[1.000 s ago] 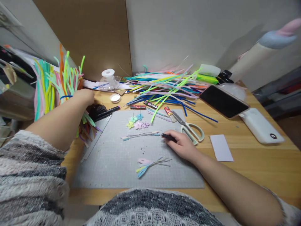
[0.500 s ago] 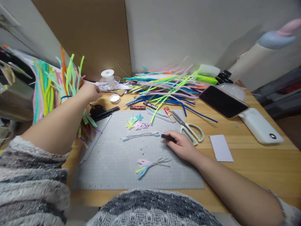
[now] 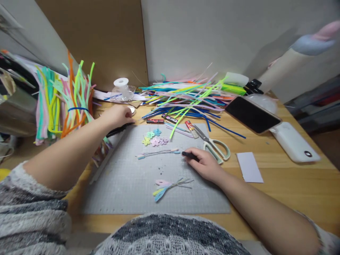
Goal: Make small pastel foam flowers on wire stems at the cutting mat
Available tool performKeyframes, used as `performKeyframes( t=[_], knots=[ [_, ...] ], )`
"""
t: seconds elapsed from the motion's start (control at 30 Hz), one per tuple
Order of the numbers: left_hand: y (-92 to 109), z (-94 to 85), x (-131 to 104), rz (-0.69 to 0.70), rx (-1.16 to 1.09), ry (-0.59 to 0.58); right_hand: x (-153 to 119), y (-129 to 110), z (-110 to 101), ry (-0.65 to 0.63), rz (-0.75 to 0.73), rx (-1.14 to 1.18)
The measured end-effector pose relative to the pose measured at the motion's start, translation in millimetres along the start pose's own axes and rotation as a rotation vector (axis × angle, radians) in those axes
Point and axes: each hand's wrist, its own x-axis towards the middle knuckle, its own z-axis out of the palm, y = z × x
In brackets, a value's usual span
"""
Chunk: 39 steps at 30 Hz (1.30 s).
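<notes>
My left hand (image 3: 123,115) is at the mat's upper left corner, its fingers closed at the end of a dark pen (image 3: 117,130); whether it grips the pen is hard to make out. On the right of the grey mat (image 3: 119,187), my right hand (image 3: 203,162) is wrapped round a short black object (image 3: 190,155). Thin wired stems (image 3: 159,153) lie just left of it. Small pastel flowers (image 3: 155,141) rest above the stems, and a bundle of looped petals on wires (image 3: 162,193) lies below.
Scissors (image 3: 209,141) lie beside my right hand. Loose pipe cleaners (image 3: 186,95) are heaped at the back, with bundled ones (image 3: 77,95) at left. A phone (image 3: 252,114), white power bank (image 3: 294,141) and white card (image 3: 249,167) sit at right; a spool (image 3: 123,88) stands at back left.
My left hand has moved right and toward me, from beside the bundled pipe cleaners to the dark pen. My right hand stays in place, still holding the black object.
</notes>
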Motion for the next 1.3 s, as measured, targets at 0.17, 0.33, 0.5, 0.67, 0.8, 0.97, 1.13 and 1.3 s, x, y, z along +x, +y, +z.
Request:
performKeyframes(
  t=[0.17,0.33,0.5,0.67,0.8,0.97,1.13,1.3],
  knots=[
    [10,13.7,-28,-0.077,0.175,0.026,0,-1,0,-0.005,-0.003,-0.018],
    [6,13.4,-47,-0.060,0.115,-0.007,0,0,1,0.006,-0.014,-0.034],
    [-4,11.0,-43,-0.125,-0.060,0.081,-1,3,3,0.001,-0.011,-0.042],
    [-11,18.1,-18,-0.266,-0.234,0.077,-1,3,3,0.007,-0.012,-0.030],
    [-10,21.8,-10,-0.264,-0.282,0.057,-1,1,2,0.006,-0.011,-0.043],
    [-8,22.2,-7,-0.266,-0.286,0.061,-2,2,2,0.000,-0.011,-0.041],
    [-5,23.4,-4,-0.272,-0.308,0.055,-2,2,2,0.008,-0.013,-0.036],
    [-6,25.9,-5,-0.247,-0.321,0.056,-1,0,2,0.004,-0.008,-0.028]
  ],
)
